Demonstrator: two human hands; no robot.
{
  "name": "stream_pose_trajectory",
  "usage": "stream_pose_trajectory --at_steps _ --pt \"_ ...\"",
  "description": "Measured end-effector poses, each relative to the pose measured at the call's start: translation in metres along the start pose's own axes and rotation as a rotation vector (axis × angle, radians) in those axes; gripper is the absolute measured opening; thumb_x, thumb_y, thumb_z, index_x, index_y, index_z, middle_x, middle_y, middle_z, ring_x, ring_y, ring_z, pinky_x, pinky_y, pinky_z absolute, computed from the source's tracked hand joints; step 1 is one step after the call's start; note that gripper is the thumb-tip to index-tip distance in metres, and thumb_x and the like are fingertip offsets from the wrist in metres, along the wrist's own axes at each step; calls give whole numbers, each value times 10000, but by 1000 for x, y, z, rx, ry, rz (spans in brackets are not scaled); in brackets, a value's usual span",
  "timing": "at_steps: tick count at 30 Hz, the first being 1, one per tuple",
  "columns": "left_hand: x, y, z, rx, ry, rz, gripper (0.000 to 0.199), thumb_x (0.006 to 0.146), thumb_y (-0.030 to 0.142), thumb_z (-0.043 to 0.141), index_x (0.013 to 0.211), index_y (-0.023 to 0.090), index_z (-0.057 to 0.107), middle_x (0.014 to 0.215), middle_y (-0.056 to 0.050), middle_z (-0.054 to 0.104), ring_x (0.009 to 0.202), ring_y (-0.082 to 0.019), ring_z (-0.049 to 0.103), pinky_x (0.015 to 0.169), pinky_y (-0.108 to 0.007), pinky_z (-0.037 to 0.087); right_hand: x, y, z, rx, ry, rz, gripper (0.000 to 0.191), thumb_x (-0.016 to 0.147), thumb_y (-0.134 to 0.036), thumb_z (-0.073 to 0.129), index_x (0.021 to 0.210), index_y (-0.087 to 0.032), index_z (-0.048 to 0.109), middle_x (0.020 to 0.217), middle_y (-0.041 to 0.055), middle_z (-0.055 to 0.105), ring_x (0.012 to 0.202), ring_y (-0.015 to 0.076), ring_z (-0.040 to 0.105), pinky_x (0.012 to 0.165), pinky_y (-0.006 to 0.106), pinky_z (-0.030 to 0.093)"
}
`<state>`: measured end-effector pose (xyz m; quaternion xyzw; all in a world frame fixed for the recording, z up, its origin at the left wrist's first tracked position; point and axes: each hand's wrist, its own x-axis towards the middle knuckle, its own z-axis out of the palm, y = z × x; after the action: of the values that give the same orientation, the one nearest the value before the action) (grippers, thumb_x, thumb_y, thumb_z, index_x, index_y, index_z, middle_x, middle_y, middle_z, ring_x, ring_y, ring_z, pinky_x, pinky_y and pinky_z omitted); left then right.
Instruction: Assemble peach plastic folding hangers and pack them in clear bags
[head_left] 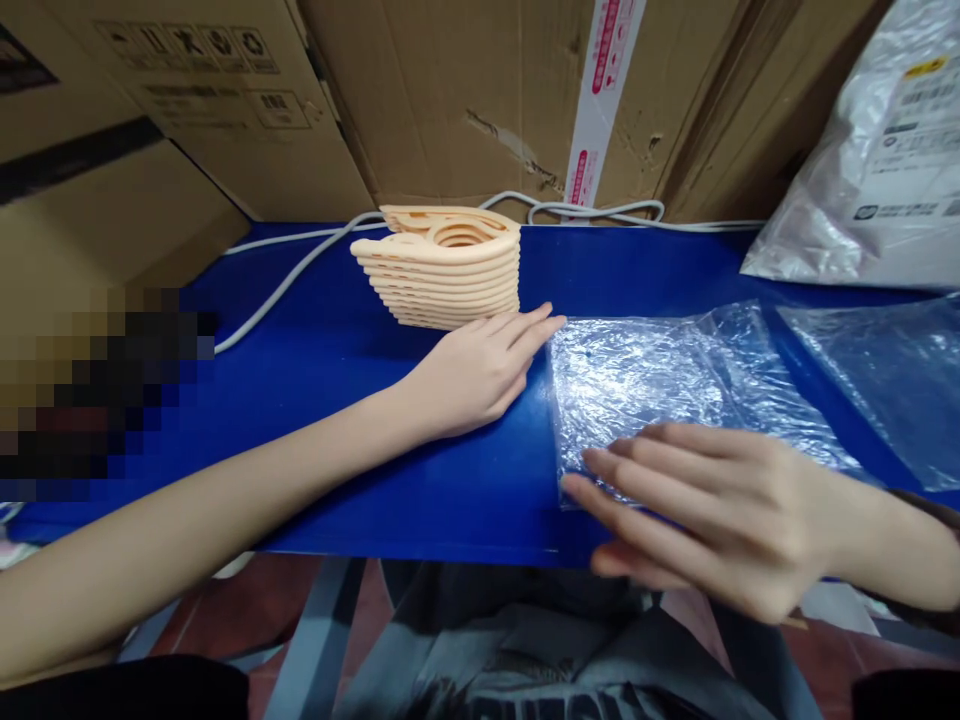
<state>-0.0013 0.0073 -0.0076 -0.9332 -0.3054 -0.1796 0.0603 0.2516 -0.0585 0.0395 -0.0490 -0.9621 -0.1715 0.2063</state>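
Observation:
A clear plastic bag (637, 370) lies flat and crinkled on the blue table. My left hand (480, 370) rests by the bag's upper left corner, fingers stretched out and fingertips at its edge. Over the bag's lower part is my right hand (705, 510), slightly blurred, its fingers extended and spread a little, holding nothing. Just behind my left hand stands a stack of cream-coloured flat pieces (450, 270) with a round opening in the top one.
A second clear bag (892, 380) lies at the right. Behind the table stand cardboard boxes (450, 110), with a white cable (285, 285) along their base. A silvery package (840, 200) with a label sits at the back right.

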Motion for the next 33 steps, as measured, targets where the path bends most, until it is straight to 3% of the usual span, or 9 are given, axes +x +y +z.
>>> stream_pose_trajectory --at_steps 3,7,10,15,19,24,27,30,33 --pt "0 5 -5 -54 71 82 466 1075 207 387 1489 24 496 1555 -201 544 1415 -289 562 1162 -429 484 -9 24 -17 -180 -47 155 214 1039 -290 565 1150 -156 691 864 40 729 785 174 652 702 337 511" --pt "-2 14 -9 -153 10 153 644 1083 493 454 1523 23 446 1595 -225 488 1450 -326 520 1191 -443 448 -30 62 -34 -459 -336 607 306 1071 -349 413 965 -227 673 885 55 746 700 190 629 538 331 284" --pt "-4 16 -8 -174 -109 118 860 1028 667 462 1591 30 333 1680 -246 334 1479 -342 487 1183 -439 446 -52 82 -32 -434 -673 850 396 1047 -373 383 852 -204 683 713 54 700 516 137 496 545 325 241" --pt "-4 13 -10 -167 -221 34 932 1005 687 501 1634 51 241 1716 -241 238 1523 -343 432 1186 -438 432 -79 100 -17 -239 -850 1007 344 958 -430 634 735 -180 710 537 -12 615 411 56 396 531 305 263" --pt "-6 16 -15 -168 -251 -2 976 985 648 580 1654 57 185 1722 -266 184 1550 -361 387 1220 -453 390 -78 105 -15 307 -866 1113 567 1008 -569 556 649 -153 693 522 2 642 431 62 537 504 247 374" --pt "-11 21 -17 -244 -272 -3 1205 862 773 656 1673 85 88 1724 -295 101 1606 -420 208 1274 -537 301 -60 100 -20 775 -697 1096 695 1046 -632 381 730 -127 738 581 27 690 496 78 640 527 191 496" --pt "-13 20 -16 -320 -262 41 1191 887 754 640 1674 100 31 1728 -295 51 1630 -390 80 1304 -566 234 -51 98 -16 869 -576 909 579 1066 -545 406 912 -111 758 660 0 715 572 68 666 565 169 516" --pt "-14 16 -16 -388 -288 66 1176 910 730 629 1676 116 -18 1736 -277 3 1637 -356 14 1324 -570 192 -48 96 -10 766 -432 640 387 1005 -436 599 1218 -136 720 1027 27 777 913 107 733 808 223 574" --pt "-14 12 -18 -423 -321 54 1182 900 720 651 1683 157 -32 1747 -246 -31 1637 -366 15 1324 -592 182 -50 92 -8 689 -383 519 706 905 -370 745 1551 -222 502 1477 119 615 1329 212 607 1093 352 500"
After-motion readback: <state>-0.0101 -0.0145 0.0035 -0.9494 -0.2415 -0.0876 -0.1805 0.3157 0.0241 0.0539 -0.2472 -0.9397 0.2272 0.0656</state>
